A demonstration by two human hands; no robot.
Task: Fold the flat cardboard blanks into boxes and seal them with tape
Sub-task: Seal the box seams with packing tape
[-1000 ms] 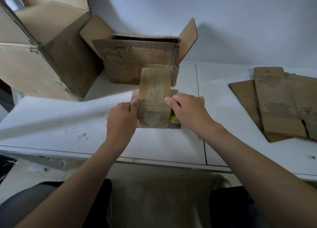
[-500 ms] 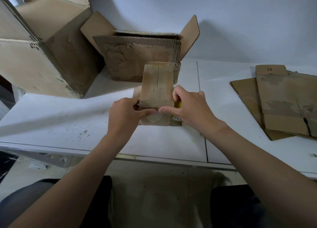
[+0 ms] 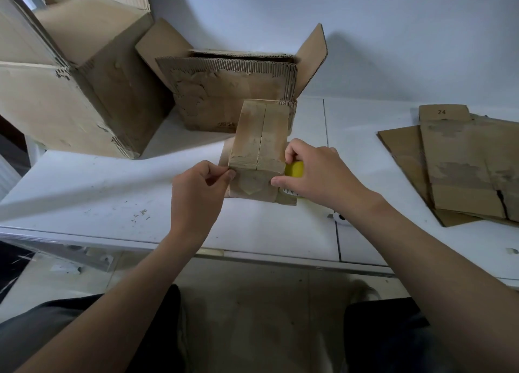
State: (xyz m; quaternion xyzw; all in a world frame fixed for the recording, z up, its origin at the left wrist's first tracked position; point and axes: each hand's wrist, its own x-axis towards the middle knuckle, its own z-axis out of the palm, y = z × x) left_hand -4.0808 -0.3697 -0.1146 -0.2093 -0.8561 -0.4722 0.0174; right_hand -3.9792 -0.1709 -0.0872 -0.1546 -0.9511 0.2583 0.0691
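centrally on the table [image 3: 98,193], a scuffed small box [image 3: 261,139], flaps closed; left hand [image 3: 196,193] pinches its near corner, right hand [image 3: 317,176] grips yellow tape roll [image 3: 294,169]; flat blank [image 3: 460,159] reads "24".

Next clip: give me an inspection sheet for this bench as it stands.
Surface: white table, scuffed, specks front left.
Job's things: small box upright, top flaps shut; flat blanks stacked right; yellow tape roll beside box.
Clutter: large carton and open carton at back; small white object by right wrist.
Hands: left hand pinches box's near left corner; right hand grips tape roll.
Cables: nothing seen.
Surroundings: plain wall behind.
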